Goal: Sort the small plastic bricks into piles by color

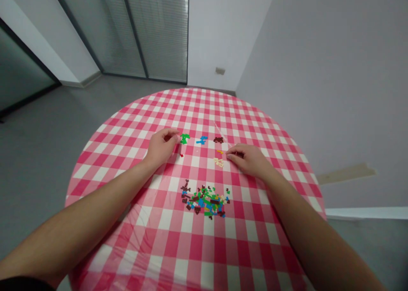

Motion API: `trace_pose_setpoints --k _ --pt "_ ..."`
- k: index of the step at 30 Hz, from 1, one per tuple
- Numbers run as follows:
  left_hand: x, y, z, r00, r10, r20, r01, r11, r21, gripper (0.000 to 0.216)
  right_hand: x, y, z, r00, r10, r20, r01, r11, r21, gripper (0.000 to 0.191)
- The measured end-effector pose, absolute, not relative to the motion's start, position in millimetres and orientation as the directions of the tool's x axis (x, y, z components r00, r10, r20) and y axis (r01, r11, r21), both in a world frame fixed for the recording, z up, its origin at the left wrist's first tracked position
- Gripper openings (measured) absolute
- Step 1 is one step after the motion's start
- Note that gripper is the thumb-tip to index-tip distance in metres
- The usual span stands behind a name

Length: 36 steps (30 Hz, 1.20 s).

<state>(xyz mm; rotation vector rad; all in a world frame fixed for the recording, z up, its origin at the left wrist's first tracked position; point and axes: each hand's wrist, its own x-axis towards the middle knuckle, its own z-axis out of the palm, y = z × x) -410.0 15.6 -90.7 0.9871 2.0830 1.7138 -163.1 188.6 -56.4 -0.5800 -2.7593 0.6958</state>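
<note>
A mixed pile of small coloured bricks (205,199) lies on the round table with a red and white checked cloth (134,112). Further back sit small sorted groups: green (184,138), blue (201,140), dark brown (218,140), orange (219,151), cream (218,162), and one red piece (181,155). My left hand (161,147) rests on the cloth with its fingertips pinched together right beside the green group; whether it holds a piece is too small to tell. My right hand (247,158) lies flat-curled just right of the cream and orange groups, its fingertips close together.
The table stands close to a grey wall (334,91) on the right. Grey floor (47,133) surrounds it on the left, with glass doors and blinds (149,31) at the back. The table's near edge runs under my forearms.
</note>
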Motion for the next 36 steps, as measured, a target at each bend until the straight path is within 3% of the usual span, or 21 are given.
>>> trace_pose_setpoints --k 6,14,17,20,26,30,36 --pt "-411 17 -89 -0.778 0.615 0.128 0.195 0.042 0.98 0.019 -161 190 -55 -0.921 0.388 0.029 0.321 0.802 -0.504 0.015" --pt "-416 10 -77 -0.711 0.675 0.197 0.46 0.234 0.856 0.016 -160 187 -54 -0.944 0.329 -0.003 0.281 0.8 -0.53 0.013" --pt "-421 2 -66 -0.586 0.797 0.144 0.592 0.3 0.748 0.016 -158 190 -54 -0.941 0.338 -0.028 0.297 0.783 -0.547 0.014" --pt "-424 -8 -53 -0.326 0.945 -0.02 0.685 0.251 0.684 0.016 -157 191 -52 -0.929 0.366 -0.061 0.337 0.765 -0.549 0.015" --pt "-423 -24 -34 0.066 0.968 -0.241 0.648 0.142 0.748 0.019 -161 186 -50 -0.922 0.383 -0.05 0.345 0.756 -0.557 0.014" --pt "-420 -26 -36 0.188 0.948 -0.257 0.605 0.094 0.791 0.014 -163 184 -52 -0.926 0.376 -0.021 0.324 0.766 -0.555 0.013" --pt "-408 -20 -44 0.215 0.955 -0.205 0.533 0.061 0.844 0.008 -165 182 -56 -0.934 0.358 0.003 0.3 0.788 -0.538 0.013"
